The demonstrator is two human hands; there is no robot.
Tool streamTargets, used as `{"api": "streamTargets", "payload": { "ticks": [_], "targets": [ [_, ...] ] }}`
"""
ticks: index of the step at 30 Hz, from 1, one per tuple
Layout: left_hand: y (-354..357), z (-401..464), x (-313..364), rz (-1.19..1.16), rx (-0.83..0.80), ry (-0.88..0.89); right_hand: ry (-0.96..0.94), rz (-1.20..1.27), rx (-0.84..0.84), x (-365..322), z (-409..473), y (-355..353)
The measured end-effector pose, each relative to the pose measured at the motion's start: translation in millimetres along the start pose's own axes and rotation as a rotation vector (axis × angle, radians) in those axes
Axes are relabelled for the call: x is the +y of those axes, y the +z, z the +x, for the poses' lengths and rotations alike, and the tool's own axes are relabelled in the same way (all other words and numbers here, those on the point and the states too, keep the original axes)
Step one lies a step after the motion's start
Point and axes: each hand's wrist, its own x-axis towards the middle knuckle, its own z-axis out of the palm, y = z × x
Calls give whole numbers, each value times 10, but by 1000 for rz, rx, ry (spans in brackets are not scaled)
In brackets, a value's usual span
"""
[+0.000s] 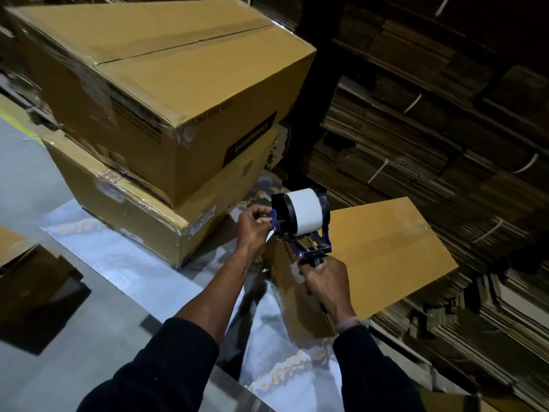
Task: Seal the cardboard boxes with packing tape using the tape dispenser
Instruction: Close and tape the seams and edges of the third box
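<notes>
Stacking at eleven o'clock, two cardboard boxes, smaller box at four o'clock, tape dispenser above it, right hand fisted round its handle, left hand pinching its side, forearms extended.

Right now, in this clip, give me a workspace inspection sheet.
Surface: glossy pale floor.
Job's things: tape dispenser with white roll, held above small box; two stacked boxes, top seam looks untaped.
Clutter: dark flat piece on floor at left.
Grippers: right hand grips dispenser handle; left hand pinches at its front side.
Cables: nothing seen.
Surroundings: bundled flat cardboard stacks on the right.
</notes>
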Motion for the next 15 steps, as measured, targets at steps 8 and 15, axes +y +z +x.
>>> {"api": "streamTargets", "payload": {
  "ticks": [8, 15],
  "targets": [
    [-46, 106, -69, -29, -38, -2, 6, -1, 2, 87, -91, 11],
    [-35, 116, -252, -58, -94, -9, 14, -24, 6, 193, -216, -87]
  ]
}}
